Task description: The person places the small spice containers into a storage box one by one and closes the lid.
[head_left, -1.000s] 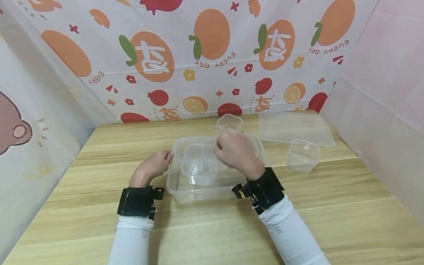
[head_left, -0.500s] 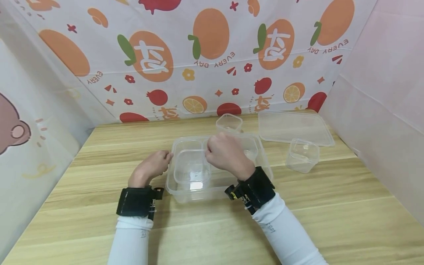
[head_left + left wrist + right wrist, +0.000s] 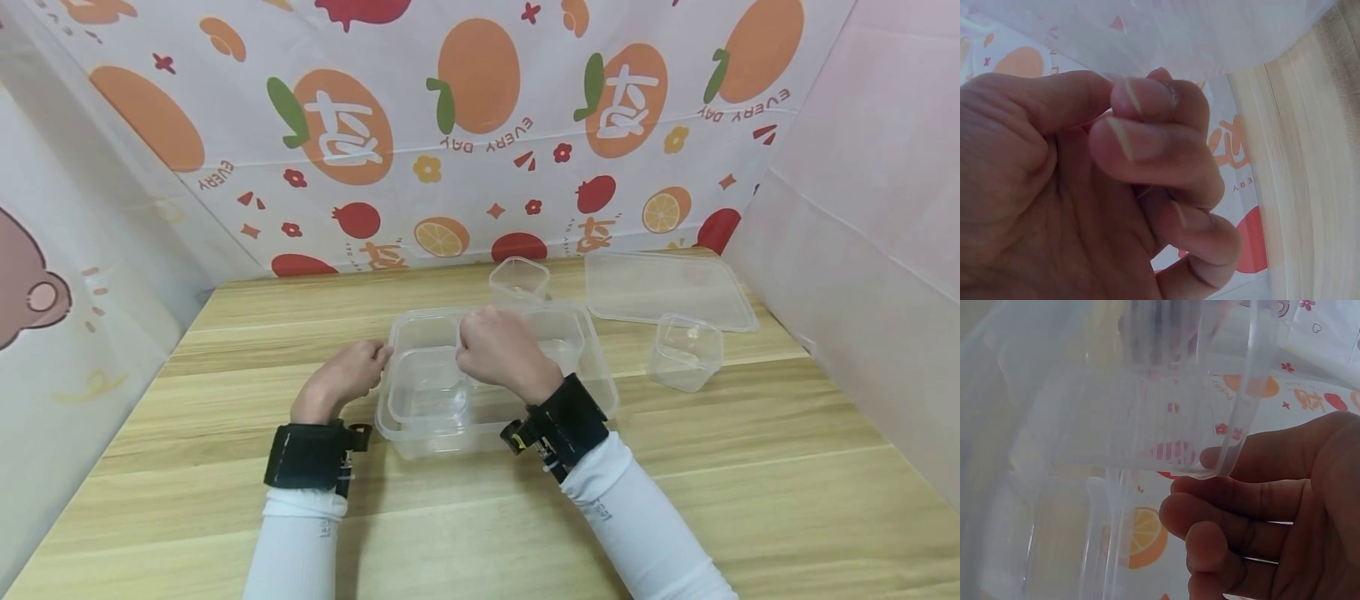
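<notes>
A large clear plastic food container [image 3: 525, 429] stands on the table in the head view. My left hand [image 3: 341, 383] pinches its left rim between thumb and curled fingers; in the left wrist view the clear wall [image 3: 1210, 37] lies just above the fingertips. Within the large container's left part sits a smaller square clear container [image 3: 426, 392]. My right hand [image 3: 498, 350] pinches a corner of this small container's rim, as the right wrist view shows at the thumb [image 3: 1266, 453]. Another small clear container [image 3: 564, 343] is inside the large one at the right, partly hidden by my right hand.
Behind the large container stands a small clear container [image 3: 520, 281]. A further clear container [image 3: 686, 354] stands to the right. Flat at the back right lies a clear rectangular lid [image 3: 667, 290]. A fruit-printed cloth [image 3: 480, 192] hangs behind the table.
My right hand has moved left and slightly toward me, carrying the small container into the left part of the large one. My left hand keeps its place on the rim.
</notes>
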Motion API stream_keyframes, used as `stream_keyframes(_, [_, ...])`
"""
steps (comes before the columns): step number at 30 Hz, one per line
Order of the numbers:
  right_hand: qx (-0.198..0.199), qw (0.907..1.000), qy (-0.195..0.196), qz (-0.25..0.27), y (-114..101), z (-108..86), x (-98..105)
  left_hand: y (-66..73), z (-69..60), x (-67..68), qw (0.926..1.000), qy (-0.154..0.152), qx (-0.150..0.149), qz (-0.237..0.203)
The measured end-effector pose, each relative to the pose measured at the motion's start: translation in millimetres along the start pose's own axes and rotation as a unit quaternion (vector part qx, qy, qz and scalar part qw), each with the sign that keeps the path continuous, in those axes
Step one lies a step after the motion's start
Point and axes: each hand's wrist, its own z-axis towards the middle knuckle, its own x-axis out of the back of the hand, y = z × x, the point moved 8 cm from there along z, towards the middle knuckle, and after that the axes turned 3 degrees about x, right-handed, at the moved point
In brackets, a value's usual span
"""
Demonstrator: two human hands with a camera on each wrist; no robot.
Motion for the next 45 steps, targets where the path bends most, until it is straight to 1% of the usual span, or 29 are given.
stream_keyframes(6, [-0.007,1.0,-0.004,0.002,0,0.0,-5,0.4,0.8,0.0,1.0,0.004,0.001,-0.002])
stream_keyframes(12, [-0.001,1.0,-0.008,-0.002,-2,0.7,-10,0.1,-0.2,0.2,1.0,0.006,0.002,-0.006])
stream_keyframes(18, [0.003,0.9996,-0.017,-0.024,-3,3.7,-17,-1.1,0.7,0.8,0.9996,0.002,0.002,-0.028])
stream_keyframes(21, [0.004,0.9991,-0.019,-0.037,-4,5.1,-21,-1.5,1.5,1.1,0.9996,0.003,-0.001,-0.029])
stream_keyframes(25, [0.002,0.9993,-0.032,-0.021,-6,5.7,-26,-2.3,1.9,1.3,0.9997,0.005,-0.002,-0.023])
stream_keyframes(29, [-0.009,0.9991,-0.041,-0.007,-6,5.5,-29,-2.2,2.1,1.7,0.9998,0.004,-0.003,-0.021])
stream_keyframes(34, [-0.014,0.9991,-0.038,-0.007,-6,5.4,-30,-2.7,2.1,2.0,0.9998,0.002,-0.006,-0.017])
stream_keyframes(45, [-0.032,0.9988,-0.038,-0.001,-4,5.9,-37,-3.9,3.2,0.5,0.9996,-0.002,-0.007,-0.028])
